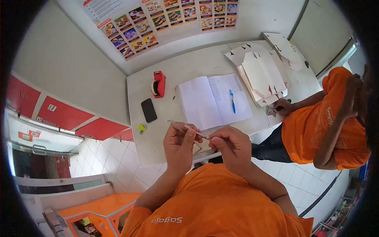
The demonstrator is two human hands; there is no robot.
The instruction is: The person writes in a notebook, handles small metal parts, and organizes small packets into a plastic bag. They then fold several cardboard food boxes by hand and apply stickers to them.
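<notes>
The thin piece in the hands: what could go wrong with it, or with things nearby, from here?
The thin piece is pinched between the left hand and the right hand, so it might slip and drop. The blue pen lies loose on the open notebook and could roll if bumped. The black phone, near the table's left edge, might get knocked.

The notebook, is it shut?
No, the notebook lies open, with the blue pen resting on one page.

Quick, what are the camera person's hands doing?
Left hand: closed, pinching a thin stick.
Right hand: curled closed at the stick's end; whether gripping it, can't tell.
</notes>
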